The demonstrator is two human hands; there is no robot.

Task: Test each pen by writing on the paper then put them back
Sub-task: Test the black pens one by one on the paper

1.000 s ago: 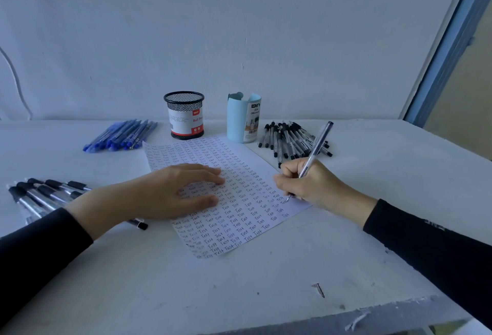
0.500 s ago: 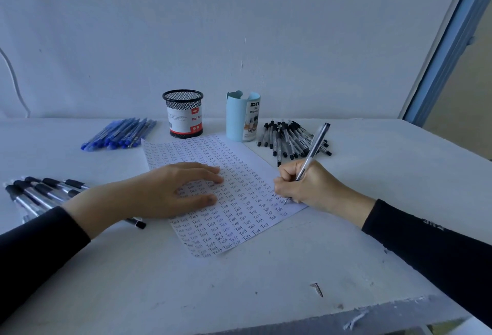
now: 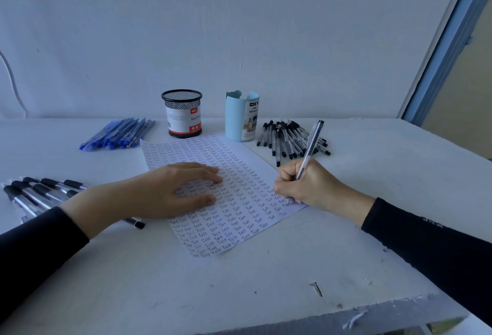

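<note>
A white sheet of paper (image 3: 239, 164) covered in rows of the word "Test" lies in the middle of the table. My left hand (image 3: 165, 191) lies flat on its left half, fingers straight. My right hand (image 3: 306, 185) grips a clear black-capped pen (image 3: 310, 145) in a writing hold, its tip touching the paper's right edge. Behind that hand lies a pile of black pens (image 3: 290, 139). Blue pens (image 3: 119, 133) lie at the back left. More black-grip pens (image 3: 37, 193) lie at the left, partly hidden by my left arm.
A black mesh pen cup (image 3: 182, 113) and a light blue desk organizer (image 3: 241, 116) stand at the back by the wall. A small screw (image 3: 316, 288) lies near the table's chipped front edge (image 3: 346, 316). A blue door frame (image 3: 447, 47) rises at the right.
The pen tip in my right hand has shifted slightly along the paper's right edge while writing. My left hand has stayed flat on the sheet.
</note>
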